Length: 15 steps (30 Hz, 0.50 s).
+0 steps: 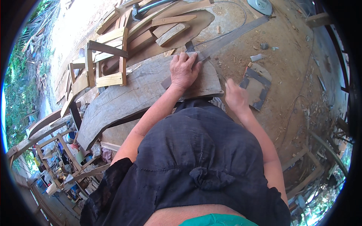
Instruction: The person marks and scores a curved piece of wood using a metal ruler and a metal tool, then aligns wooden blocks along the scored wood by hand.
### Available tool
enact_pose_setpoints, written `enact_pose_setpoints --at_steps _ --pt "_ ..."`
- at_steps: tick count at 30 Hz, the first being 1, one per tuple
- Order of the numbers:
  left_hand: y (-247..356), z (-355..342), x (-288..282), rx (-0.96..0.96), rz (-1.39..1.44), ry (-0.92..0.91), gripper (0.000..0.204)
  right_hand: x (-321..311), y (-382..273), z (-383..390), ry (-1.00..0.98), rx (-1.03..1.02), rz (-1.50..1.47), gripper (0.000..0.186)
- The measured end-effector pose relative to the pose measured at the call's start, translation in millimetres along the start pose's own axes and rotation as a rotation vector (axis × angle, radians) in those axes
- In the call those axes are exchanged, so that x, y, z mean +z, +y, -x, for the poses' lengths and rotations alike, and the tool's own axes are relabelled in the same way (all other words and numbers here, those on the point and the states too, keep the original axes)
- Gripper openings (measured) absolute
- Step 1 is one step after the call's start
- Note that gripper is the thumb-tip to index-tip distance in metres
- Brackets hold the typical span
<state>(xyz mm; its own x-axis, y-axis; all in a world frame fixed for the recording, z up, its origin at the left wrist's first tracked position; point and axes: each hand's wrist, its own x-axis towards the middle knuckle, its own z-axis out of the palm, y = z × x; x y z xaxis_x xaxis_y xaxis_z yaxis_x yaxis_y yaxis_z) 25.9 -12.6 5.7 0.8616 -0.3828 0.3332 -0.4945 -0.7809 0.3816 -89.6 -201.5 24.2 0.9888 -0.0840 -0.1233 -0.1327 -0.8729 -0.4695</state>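
My left hand (184, 71) presses down near the right end of a broad, weathered grey plank (139, 84), its fingers bent over a small pale flat piece (193, 55). A dark flat strip (166, 83) sticks out from under that hand, and a short dark end (189, 46) shows beyond the fingertips. Just past the plank's right end, my right hand (236, 96) is closed in a fist, slightly blurred. Something thin seems to come out of it toward the plank; I cannot make out what it is.
Beyond the plank lie wooden offcuts (171, 34), a small wooden frame (109, 56) and a hammer (139, 13). A long grey board (237, 34) runs to the far right. On the dirt floor rests a flat piece with dark edging (256, 84). Clutter fills the left side.
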Motion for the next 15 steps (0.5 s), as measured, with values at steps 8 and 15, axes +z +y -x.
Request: enact_pose_setpoints --at_steps 8,15 --pt "0 1 1 -0.013 -0.017 0.024 0.031 6 -5 -3 0.037 -0.053 -0.043 0.012" --pt "7 -1 -2 0.002 0.012 -0.010 0.033 1 -11 -31 0.043 -0.074 -0.007 0.009"
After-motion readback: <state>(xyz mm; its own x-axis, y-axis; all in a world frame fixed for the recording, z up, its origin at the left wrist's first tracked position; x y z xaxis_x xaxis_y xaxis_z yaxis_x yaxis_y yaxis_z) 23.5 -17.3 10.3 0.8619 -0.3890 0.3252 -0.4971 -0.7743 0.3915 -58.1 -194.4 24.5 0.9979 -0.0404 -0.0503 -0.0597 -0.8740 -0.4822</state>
